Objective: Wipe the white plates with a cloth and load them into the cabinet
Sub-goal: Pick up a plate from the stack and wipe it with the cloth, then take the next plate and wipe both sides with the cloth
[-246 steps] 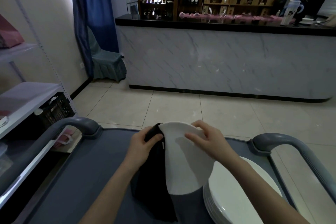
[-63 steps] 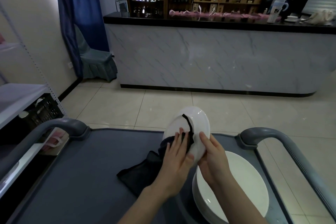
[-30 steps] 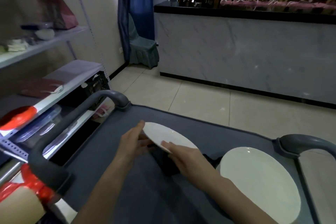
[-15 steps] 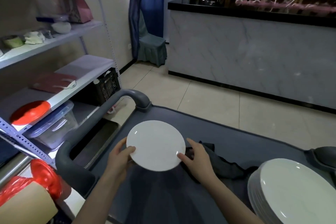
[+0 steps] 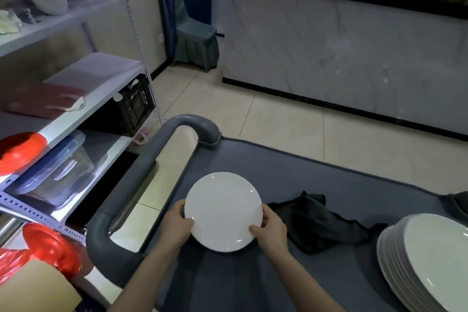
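Small round white ceramic plate (image 5: 222, 211) sits face-up over the left part of the grey cart top (image 5: 304, 175), resting or just lifted, can't tell. Left hand (image 5: 176, 227) and right hand (image 5: 272, 232) each grip an opposite rim, thumbs on top. Main risk: it's a rim-only hold on smooth glaze, so a thumb slipping mid-carry likely tips the plate onto the cart or the tiled floor. Second risk: the grey tubular cart handle (image 5: 152, 159) loops up just left of the plate, between it and the metal shelving rack (image 5: 83, 121) — a low swing left would clip it, so lift first. Crumpled dark cloth (image 5: 321, 225) lies just beside the right hand, clear of the plate. The stack of larger white plates (image 5: 428, 258) is at the right end, well apart. The rack holds a clear lidded plastic box (image 5: 58, 170) and a black crate (image 5: 134, 106) — can't tell which unit is the cabinet.
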`<state>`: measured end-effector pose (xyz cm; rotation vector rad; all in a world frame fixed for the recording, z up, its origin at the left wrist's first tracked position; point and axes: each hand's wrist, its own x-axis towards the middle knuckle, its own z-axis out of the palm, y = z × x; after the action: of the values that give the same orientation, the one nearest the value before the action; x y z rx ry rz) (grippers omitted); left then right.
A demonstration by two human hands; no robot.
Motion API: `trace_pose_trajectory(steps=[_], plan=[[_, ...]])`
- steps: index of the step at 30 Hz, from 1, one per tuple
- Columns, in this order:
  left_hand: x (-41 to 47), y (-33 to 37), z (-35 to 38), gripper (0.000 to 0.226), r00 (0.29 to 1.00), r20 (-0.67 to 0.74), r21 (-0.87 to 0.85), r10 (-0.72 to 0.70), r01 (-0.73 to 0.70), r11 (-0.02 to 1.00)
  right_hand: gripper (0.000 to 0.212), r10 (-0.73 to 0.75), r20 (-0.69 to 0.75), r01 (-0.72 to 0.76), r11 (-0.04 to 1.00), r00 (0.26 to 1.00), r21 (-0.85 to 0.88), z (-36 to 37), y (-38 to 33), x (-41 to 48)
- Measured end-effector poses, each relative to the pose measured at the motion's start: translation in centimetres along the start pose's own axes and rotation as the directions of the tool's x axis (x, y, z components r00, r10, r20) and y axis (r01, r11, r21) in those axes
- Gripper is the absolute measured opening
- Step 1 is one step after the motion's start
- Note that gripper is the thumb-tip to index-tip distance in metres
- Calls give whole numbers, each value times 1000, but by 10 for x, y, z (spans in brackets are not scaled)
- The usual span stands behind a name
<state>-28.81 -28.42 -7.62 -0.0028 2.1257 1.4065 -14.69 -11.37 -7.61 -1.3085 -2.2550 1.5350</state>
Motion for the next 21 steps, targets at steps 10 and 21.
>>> trace_pose_trajectory(steps=[10, 21], plan=[[7, -2, 2, 36, 993, 6, 454, 121, -110, 884, 34, -82, -56, 75, 990, 995, -122, 8, 1, 1], [-12, 51, 71, 31, 902, 95, 360, 421, -425, 830, 22, -92, -232, 76, 994, 968, -77, -69, 19, -3]])
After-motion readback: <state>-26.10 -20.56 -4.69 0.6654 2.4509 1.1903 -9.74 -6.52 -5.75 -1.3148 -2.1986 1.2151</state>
